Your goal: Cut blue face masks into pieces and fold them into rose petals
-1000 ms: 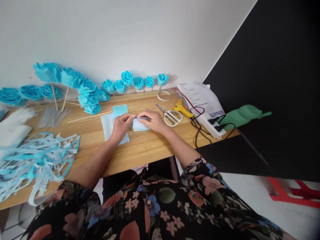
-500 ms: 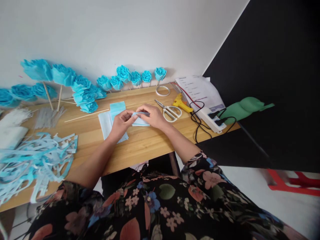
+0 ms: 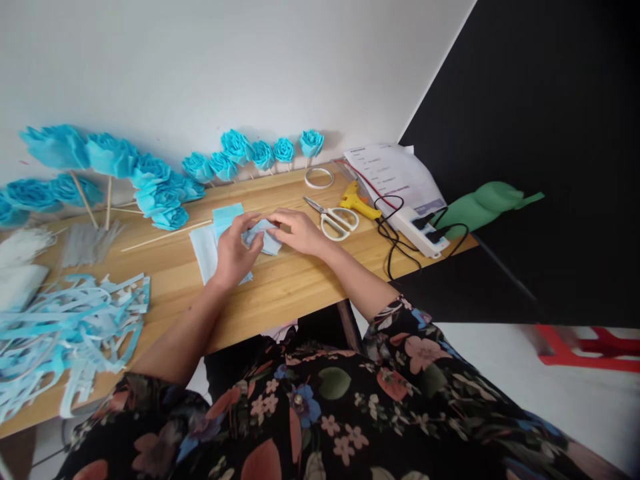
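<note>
Between my hands is a small folded piece of pale blue cloth [image 3: 269, 243], one edge raised off the table. My left hand [image 3: 236, 249] grips its left side, thumb toward me and fingers bent over the far edge. On the other side my right hand [image 3: 301, 233] has its fingers closed on the piece's upper right part. Some of the cloth is hidden by the fingers. Flat pale blue cloth sheets [image 3: 203, 248] lie under and beside my left wrist, with a brighter blue sheet [image 3: 226, 217] overlapping them.
White-handled scissors [image 3: 332, 219], a tape roll [image 3: 319, 177] and a yellow glue gun [image 3: 359, 202] lie to the right, near a power strip [image 3: 420, 233] with black cables. Blue cloth flowers [image 3: 237, 147] on sticks line the wall. Cut strips [image 3: 75, 327] are heaped at left.
The folded piece has turned and tilted up between my fingers. My left hand has opened wider around it, with its thumb lower. The whole view has shifted slightly.
</note>
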